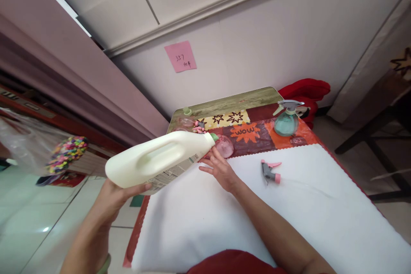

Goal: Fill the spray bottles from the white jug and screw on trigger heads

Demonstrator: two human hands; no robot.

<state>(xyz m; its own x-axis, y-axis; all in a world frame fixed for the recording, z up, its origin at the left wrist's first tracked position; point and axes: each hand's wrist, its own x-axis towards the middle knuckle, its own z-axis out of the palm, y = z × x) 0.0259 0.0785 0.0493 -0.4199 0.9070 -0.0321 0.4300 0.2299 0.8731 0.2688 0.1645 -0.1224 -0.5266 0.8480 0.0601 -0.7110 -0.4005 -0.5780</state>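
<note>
A large cream-white plastic jug [160, 154] with a moulded handle and a printed label lies tilted in the air, its green spout [214, 137] pointing right. My left hand [117, 199] is closed around its base end from below, thumb on the label side. Under the neck, my right hand [221, 170] touches the jug with its fingers partly spread, steadying it. Right by the spout stands a round clear pink bottle [225, 146] without a sprayer top. A grey-and-pink trigger sprayer head [269, 172] with a thin clear tube lies on the white cloth to the right.
A teal spray bottle [286, 123] with its sprayer on stands at the table's far right. At the far left are a clear bottle [185, 122], a green cap [187, 111] and another sprayer head [200, 126]. A white cloth [192, 227] covers the near tabletop; a wall [237, 51] rises behind.
</note>
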